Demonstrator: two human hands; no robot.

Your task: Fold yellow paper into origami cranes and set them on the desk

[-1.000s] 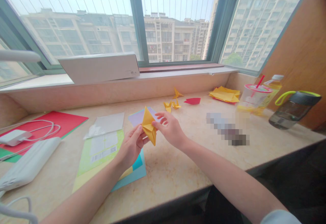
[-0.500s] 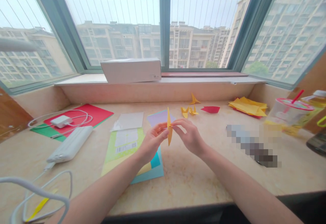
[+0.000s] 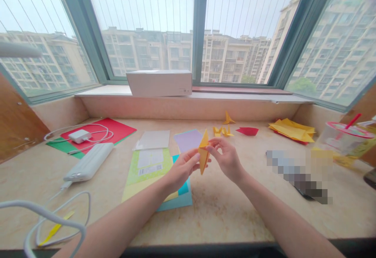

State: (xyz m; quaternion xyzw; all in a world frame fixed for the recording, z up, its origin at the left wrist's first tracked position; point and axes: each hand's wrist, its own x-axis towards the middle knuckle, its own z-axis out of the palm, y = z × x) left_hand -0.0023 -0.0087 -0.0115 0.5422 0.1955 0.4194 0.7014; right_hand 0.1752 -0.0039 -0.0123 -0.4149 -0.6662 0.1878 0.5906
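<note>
A folded piece of yellow origami paper (image 3: 203,157), long and pointed at both ends, is held upright in front of me above the table. My left hand (image 3: 185,167) pinches it from the left, thumb in front and fingertips reaching behind. From the other side, my right hand (image 3: 225,157) grips its edge between thumb and fingers. Beyond my hands lie small folded yellow paper shapes (image 3: 222,131), another yellow folded piece (image 3: 228,118) with points sticking up, and a red folded paper (image 3: 247,131).
Yellow sheets (image 3: 292,129) are piled at the right, near a lidded plastic cup (image 3: 342,142) and a pixelated dark object (image 3: 299,177). Colored paper packs (image 3: 149,172) lie left of centre. A white power bank (image 3: 89,162), cable and red sheet (image 3: 122,129) sit farther left.
The yellow paper has turned from nearly edge-on to show more of its folded face. My view has shifted slightly left, so everything appears farther right.
</note>
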